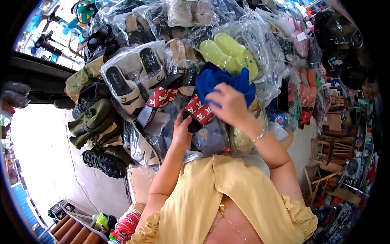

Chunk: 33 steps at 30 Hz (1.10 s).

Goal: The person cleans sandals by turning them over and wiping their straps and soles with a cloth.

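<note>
Held the red-strapped sandal [199, 110] by its near black end with the left hand [183, 129], with thumb laid on top and fingers closed around the edge. Was located in front of the yellow blouse [203, 183], above a grey thing with a cartoon print [209, 139]. Ran with the long axis slantwise, from near left to far right, and pointed with the far end toward the blue cloth [217, 81]; could not tell toe from heel, because of being partly covered there. Lay roughly in the same slant, just to the left, with the matching sandal [162, 97] on plastic wrapping. Bent the fingers of the right hand [229, 105] loosely over the blue cloth, in a half-open form; could not tell from the picture between pinching the cloth and only touching it. Showed also, beyond the cloth, lime-green slippers [223, 53] in clear plastic, and farther left, white slides [124, 89].
</note>
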Motion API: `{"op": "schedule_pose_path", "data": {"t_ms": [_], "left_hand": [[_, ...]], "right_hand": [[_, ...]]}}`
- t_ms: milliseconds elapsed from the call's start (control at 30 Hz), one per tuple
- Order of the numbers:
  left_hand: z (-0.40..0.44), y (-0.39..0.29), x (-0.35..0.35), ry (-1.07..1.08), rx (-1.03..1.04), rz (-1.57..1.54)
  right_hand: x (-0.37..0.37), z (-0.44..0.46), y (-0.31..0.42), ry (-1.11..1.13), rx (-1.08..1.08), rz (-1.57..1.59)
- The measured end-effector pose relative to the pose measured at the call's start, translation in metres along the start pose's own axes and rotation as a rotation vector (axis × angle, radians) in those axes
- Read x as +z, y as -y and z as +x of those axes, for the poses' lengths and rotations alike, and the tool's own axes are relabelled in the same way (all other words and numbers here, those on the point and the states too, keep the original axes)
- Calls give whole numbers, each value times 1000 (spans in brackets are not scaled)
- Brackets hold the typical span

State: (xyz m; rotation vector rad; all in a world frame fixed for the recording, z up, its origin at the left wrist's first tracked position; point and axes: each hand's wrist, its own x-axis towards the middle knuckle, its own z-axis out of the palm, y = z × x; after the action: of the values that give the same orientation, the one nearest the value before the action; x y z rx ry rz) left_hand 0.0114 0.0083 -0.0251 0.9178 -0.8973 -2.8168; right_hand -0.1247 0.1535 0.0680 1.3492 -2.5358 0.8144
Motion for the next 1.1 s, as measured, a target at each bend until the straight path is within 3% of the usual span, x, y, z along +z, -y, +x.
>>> {"op": "schedule_pose_path", "data": {"t_ms": [100,167,333,433,567,667,767,900,967,1100], "left_hand": [[-1,-3,6,12,-19,20],[-4,1,7,55,18,107],[3,2,1,-6,-16,-24],[1,-11,2,-72,-163,-173],[3,-10,4,-97,-204,-208],[5,-12,0,-134,-229,-272],[6,-16,-1,-122,-229,-314],[12,-10,-10,-92,-289,-375],[15,-7,-15,-106,-308,-375],[16,-12,-12,-142,-284,-380]], "right_hand": [[23,-26,13,232,-125,42],[31,-30,-17,176,39,98],[-3,-4,-30,-66,149,-50],[-20,-6,4,-120,117,60],[27,-23,18,-7,-123,100],[43,-6,-35,-78,68,29],[23,12,-40,-151,224,65],[21,-2,15,-48,-91,178],[52,-18,5,-51,-172,174],[51,8,-44,-103,145,12]]}}
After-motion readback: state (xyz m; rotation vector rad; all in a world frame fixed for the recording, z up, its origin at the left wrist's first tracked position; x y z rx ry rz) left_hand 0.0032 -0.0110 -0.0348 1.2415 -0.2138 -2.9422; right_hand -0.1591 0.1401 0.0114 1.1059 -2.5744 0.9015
